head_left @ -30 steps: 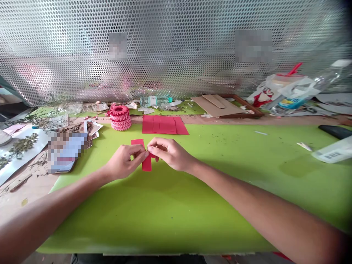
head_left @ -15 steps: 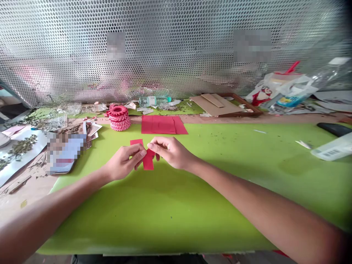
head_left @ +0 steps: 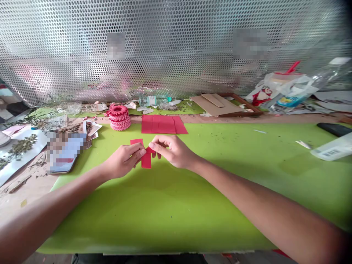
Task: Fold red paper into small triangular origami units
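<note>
Between my two hands is a narrow strip of red paper [head_left: 146, 160], held over the green tabletop [head_left: 176, 205]. My left hand [head_left: 125, 160] pinches it with thumb and fingers near its middle; one end shows above those fingers and another part hangs below them. The thumb and forefinger of my right hand [head_left: 172, 151] close on a small folded corner that points to the right. Beyond the hands lie several flat sheets of red paper [head_left: 165, 124]. Left of these stands a ring-shaped stack of pleated red-and-white paper [head_left: 119, 118].
A phone [head_left: 68, 154] and photos lie at the left by dried plant bits. Along the back are a small clear bottle [head_left: 154, 101], a cardboard piece [head_left: 216, 104] and plastic bags [head_left: 291, 93]. At the right lies a translucent bottle [head_left: 334, 147]. A perforated metal panel [head_left: 176, 47] rises behind.
My right hand has shifted slightly up and to the right, and a folded red corner now shows at its fingertips. The strip's lower end has moved a little left.
</note>
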Available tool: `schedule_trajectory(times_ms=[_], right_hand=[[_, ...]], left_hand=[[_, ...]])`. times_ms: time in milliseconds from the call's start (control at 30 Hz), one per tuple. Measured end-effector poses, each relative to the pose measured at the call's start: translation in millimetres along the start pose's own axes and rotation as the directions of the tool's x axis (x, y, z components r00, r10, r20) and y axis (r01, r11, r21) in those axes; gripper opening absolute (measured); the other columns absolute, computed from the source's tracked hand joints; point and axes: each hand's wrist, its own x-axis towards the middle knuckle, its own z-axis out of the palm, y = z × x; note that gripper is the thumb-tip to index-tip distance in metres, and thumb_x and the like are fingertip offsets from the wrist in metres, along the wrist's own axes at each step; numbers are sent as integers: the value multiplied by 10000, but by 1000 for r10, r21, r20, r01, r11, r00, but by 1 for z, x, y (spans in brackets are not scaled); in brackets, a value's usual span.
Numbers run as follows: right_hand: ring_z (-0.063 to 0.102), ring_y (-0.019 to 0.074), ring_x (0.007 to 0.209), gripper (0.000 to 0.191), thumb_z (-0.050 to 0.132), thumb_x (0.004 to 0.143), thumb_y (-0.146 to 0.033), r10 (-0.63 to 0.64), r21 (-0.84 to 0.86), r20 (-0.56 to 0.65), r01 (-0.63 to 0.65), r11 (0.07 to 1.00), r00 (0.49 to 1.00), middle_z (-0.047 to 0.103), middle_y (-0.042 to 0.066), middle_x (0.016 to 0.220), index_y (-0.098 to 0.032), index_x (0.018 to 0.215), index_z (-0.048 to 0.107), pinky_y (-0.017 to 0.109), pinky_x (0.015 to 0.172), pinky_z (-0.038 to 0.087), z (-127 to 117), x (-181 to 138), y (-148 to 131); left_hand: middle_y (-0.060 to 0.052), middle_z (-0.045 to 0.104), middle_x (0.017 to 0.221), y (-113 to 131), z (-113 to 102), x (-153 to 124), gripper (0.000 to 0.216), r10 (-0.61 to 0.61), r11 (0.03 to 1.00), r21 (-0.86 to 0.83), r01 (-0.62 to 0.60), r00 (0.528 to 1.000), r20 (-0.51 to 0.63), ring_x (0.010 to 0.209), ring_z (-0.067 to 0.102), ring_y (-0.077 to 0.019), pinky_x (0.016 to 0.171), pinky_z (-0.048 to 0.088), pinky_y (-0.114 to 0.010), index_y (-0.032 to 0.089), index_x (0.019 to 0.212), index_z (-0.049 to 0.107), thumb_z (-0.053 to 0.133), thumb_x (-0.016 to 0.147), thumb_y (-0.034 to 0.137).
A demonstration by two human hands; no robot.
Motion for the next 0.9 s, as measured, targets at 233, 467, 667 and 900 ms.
schedule_trajectory(times_ms=[233,467,667,900], right_hand=[[568,139,607,334,530,945,-458,-4,-59,5,4,998,1000,611,23,695,-161,816,612,268,579,437,-1,0,1],[526,131,589,314,521,950,-438,-47,-117,32,50,992,998,589,12,674,-169,809,603,259,560,409,1,0,0],[505,118,593,263,533,941,-416,-77,-76,39,79,994,996,562,-7,715,-179,839,583,255,575,408,4,-1,-3],[520,123,614,202,548,930,-365,-47,-6,53,47,999,998,552,-7,732,-182,853,583,259,585,416,4,-3,-7]], left_hand=[[41,510,560,4,0,1,339,47,996,80,-44,998,-36,464,433,-81,483,339,-202,186,705,462,378,992,346],[36,481,534,10,5,1,331,69,997,30,-67,994,-85,469,388,-75,487,305,-210,177,625,446,411,943,265],[29,496,535,11,6,0,352,36,998,-57,-41,995,-90,485,415,-84,508,327,-213,175,613,453,408,945,282],[17,541,557,7,7,-1,364,27,993,-111,-31,999,-41,496,452,-91,517,360,-207,169,656,497,396,970,323]])
